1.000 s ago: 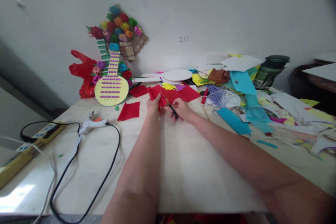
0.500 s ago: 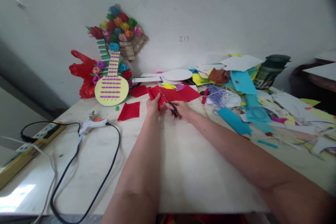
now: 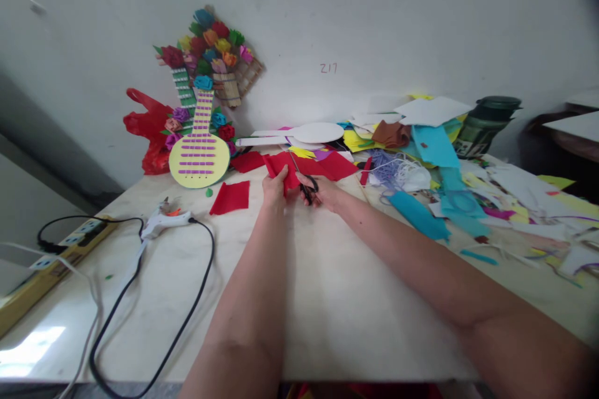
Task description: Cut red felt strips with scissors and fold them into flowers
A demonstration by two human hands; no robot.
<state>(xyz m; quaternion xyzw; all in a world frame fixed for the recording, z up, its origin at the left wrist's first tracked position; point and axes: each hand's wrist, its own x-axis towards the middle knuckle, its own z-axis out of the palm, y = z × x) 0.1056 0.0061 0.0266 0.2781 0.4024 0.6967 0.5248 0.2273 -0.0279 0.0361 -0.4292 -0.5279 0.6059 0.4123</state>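
Note:
My left hand (image 3: 275, 186) pinches the near left part of a sheet of red crepe paper (image 3: 322, 166). In my right hand (image 3: 324, 193) is a pair of black-handled scissors (image 3: 309, 189), with fingers through the loops. The scissor blade lies across the red paper, just right of my left thumb. A smaller red crepe paper piece (image 3: 230, 197) rests on the table to the left, and another red piece (image 3: 248, 162) sits behind it.
At left lie a white glue gun (image 3: 166, 222) with a looping black cord and a power strip (image 3: 70, 252). A yellow paper lute (image 3: 199, 162) stands among paper flowers by the wall. Paper scraps (image 3: 505, 199), blue crepe paper (image 3: 418, 215) and a dark green bottle (image 3: 486, 126) crowd the right side.
The scissors have opened wider at the handles and their blade points more steeply away from me. My left hand keeps its hold on the paper, nearly in place.

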